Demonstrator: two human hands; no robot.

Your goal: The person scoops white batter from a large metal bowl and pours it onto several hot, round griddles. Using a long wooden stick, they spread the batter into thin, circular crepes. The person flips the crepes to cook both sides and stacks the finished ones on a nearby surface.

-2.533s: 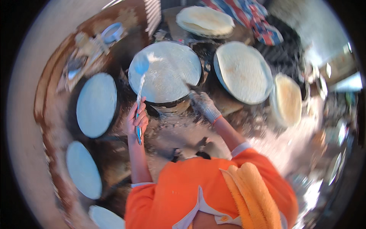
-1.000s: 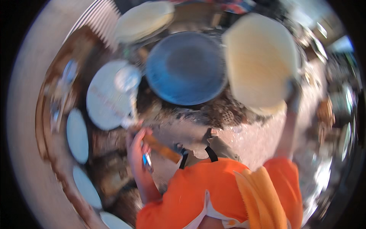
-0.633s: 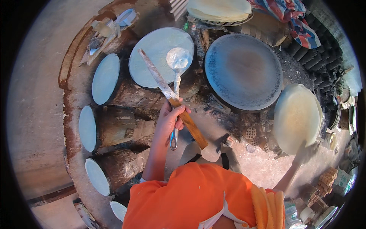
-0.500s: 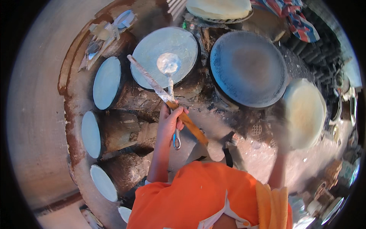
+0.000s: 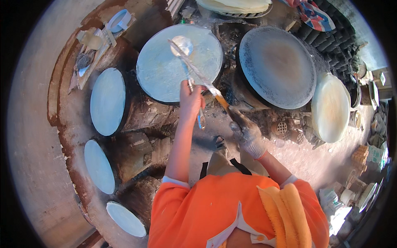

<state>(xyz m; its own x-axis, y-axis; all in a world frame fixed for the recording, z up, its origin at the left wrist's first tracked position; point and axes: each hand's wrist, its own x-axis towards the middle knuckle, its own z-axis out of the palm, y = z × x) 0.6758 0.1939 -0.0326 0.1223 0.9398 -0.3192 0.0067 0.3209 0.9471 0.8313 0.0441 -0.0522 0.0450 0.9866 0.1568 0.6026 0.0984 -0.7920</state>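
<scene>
My bare left hand (image 5: 191,99) is closed around the handle of a metal ladle (image 5: 181,46), whose bowl is over a large round griddle (image 5: 157,74) coated with pale batter. Whether the bowl touches the batter I cannot tell. My right hand (image 5: 248,134), in a soiled pale glove, grips the wooden handle of a long, batter-smeared spatula (image 5: 196,70). Its thin blade slants up to the left, crossing in front of the ladle. Beyond my right hand lies a dark, bare round griddle (image 5: 277,68), browned in the middle.
Down the left side stand several smaller batter-coated griddles (image 5: 108,101) on barrel-like stoves. At the right is a pile of pale round flatbreads (image 5: 329,109); another flatbread stack (image 5: 235,5) sits at the top. Perforated coal briquettes (image 5: 279,128) stand on the floor, with dark stacked briquettes (image 5: 337,43) behind.
My right hand came from the flatbread pile at right and took the spatula's handle. Before, my left hand held ladle and spatula together. The view has shifted slightly.
</scene>
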